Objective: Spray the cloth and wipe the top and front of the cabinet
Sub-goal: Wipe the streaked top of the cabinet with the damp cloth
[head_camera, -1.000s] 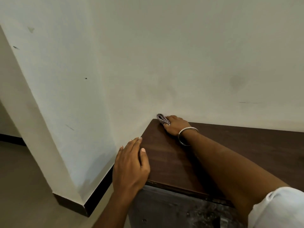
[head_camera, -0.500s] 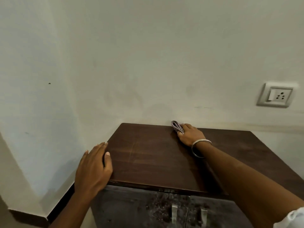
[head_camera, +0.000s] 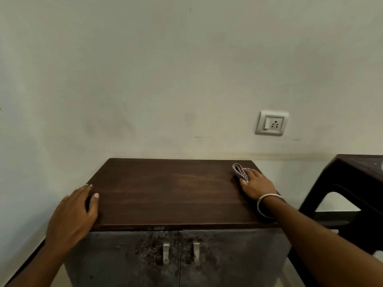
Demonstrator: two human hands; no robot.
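wall (head_camera: 165, 69): off-white, smudged | socket (head_camera: 272, 123): on wall, with switch | table (head_camera: 356, 183): dark, at right edge, partly cut off by frame

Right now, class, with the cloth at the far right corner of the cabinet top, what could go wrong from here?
1. The cloth is bunched under the right hand, so it may wipe only a narrow strip and leave patches.
2. It sits close to the cabinet top's right edge and could slide off.
3. The grimy doors may dirty the cloth and smear.
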